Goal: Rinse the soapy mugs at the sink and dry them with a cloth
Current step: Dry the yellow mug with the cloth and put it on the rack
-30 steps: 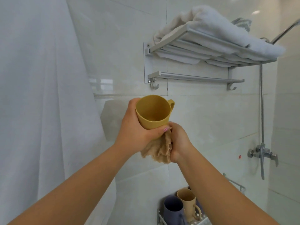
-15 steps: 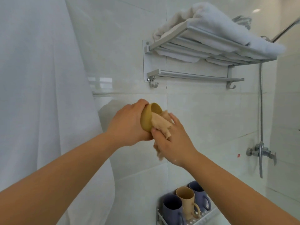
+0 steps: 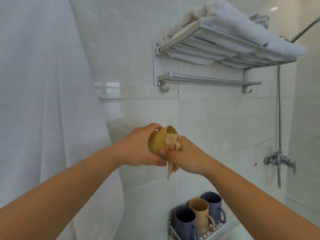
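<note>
Head view: our left hand [image 3: 138, 149] grips a mustard-yellow plastic mug [image 3: 160, 142] tipped sideways; our right hand [image 3: 186, 155] clutches a beige cloth [image 3: 172, 144] stuffed into it. Below, a metal wall rack [image 3: 223, 230] holds three mugs [image 3: 199, 215].

I see a wall-mounted metal rack [image 3: 223, 230] at lower right carrying three upright mugs in a row: purple mug [image 3: 184, 222], tan mug [image 3: 200, 213], second purple mug [image 3: 213, 205]. Above, a towel shelf [image 3: 225, 52] bears folded white towels [image 3: 233, 23]
</note>
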`<state>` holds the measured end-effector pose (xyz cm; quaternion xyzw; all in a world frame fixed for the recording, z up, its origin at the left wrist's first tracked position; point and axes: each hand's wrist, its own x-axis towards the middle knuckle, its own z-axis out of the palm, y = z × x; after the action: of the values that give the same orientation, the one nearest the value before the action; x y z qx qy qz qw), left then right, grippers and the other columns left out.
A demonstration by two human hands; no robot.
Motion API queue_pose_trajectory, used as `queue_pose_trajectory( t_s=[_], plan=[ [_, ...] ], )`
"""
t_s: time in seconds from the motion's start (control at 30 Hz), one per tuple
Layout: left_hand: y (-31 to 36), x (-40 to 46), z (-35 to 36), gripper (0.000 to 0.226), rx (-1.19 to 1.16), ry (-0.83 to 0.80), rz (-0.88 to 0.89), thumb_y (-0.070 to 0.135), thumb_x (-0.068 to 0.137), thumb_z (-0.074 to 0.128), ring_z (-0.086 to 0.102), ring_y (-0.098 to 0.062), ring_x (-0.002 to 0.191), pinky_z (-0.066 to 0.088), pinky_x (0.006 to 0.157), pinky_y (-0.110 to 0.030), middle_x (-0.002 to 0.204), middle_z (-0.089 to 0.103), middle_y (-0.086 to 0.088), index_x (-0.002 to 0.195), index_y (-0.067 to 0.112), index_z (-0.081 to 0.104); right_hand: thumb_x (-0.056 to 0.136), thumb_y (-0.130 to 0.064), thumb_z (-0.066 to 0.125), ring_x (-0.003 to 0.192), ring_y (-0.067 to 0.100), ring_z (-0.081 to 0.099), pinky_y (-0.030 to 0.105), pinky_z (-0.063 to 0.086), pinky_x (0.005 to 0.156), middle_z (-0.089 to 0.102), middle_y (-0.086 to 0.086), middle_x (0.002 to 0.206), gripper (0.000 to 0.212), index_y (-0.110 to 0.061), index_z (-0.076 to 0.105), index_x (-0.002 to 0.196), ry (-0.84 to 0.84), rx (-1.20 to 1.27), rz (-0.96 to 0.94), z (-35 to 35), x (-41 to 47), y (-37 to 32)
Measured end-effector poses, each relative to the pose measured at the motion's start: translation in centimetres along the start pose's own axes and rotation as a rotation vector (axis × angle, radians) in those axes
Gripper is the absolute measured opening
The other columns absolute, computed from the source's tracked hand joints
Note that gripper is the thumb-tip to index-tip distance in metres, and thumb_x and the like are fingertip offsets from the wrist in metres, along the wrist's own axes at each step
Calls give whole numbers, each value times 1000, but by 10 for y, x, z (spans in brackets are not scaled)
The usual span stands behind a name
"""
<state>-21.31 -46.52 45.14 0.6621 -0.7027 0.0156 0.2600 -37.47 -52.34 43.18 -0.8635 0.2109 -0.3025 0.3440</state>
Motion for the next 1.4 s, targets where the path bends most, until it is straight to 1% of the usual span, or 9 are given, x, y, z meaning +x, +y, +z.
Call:
queue_pose_trajectory(
  t_s=[0.1,0.27,0.4,0.67,0.77,0.93,1.1,1.27,1.4],
  plan=[
    [-4,0,-10,82,-45,-131,-75,51,47,85,60,-8,99,54,83,-29,111,59,18,121,37,51,92,-20,60,55,1,54,31,48,73,63,-3,65,14,-10,65,84,-134,-50,-64,-4,-4,-1],
    [2,-5,4,74,57,46,-69,46,53,88,62,-12,94,55,78,-35,104,63,15,117,35,54,97,-25,54,68,2,67,18,55,67,68,-8,73,11,-17,61,101,-103,240,-3,1,-3,-6],
    [-2,-5,25,78,295,285,26,55,57,79,52,-15,103,47,78,-34,115,51,16,124,32,45,97,-26,52,84,23,67,47,51,95,68,-2,61,21,-11,65,89,42,443,94,8,9,4],
    [-12,-5,-7,87,-278,-182,-134,51,42,85,64,-10,99,57,85,-31,113,63,10,121,34,53,94,-32,58,79,20,65,41,50,90,69,0,71,25,-9,67,91,-97,77,-46,-8,3,8],
    [-4,-8,4,82,-240,-31,-121,45,48,90,62,-11,99,55,86,-33,113,62,8,121,34,55,97,-31,54,85,21,69,42,52,94,73,2,76,22,-13,66,103,-96,305,-13,-9,5,12],
    [0,-11,29,91,82,180,-86,55,60,84,50,-16,110,46,95,-37,121,42,6,137,36,38,96,-31,54,64,12,68,32,55,77,69,0,59,28,-9,66,82,-4,481,99,-2,17,21],
    [-11,-15,32,106,-13,123,-49,62,61,76,32,-10,131,30,110,-26,141,24,11,150,32,27,87,-41,60,95,18,68,42,50,97,74,0,90,35,-13,68,107,-3,259,59,-8,16,21],
    [-16,-24,29,80,60,413,130,56,73,45,39,-13,132,28,109,-21,144,43,8,145,22,45,94,-35,57,99,19,66,32,50,93,72,5,98,30,-9,68,106,-10,100,-12,-19,21,10],
    [-22,-25,34,44,214,763,232,38,86,47,60,-23,113,42,97,-28,124,65,-6,111,12,72,98,-26,52,70,0,61,14,44,70,64,-18,59,30,-24,64,71,69,33,-33,-28,19,6]
  ],
)
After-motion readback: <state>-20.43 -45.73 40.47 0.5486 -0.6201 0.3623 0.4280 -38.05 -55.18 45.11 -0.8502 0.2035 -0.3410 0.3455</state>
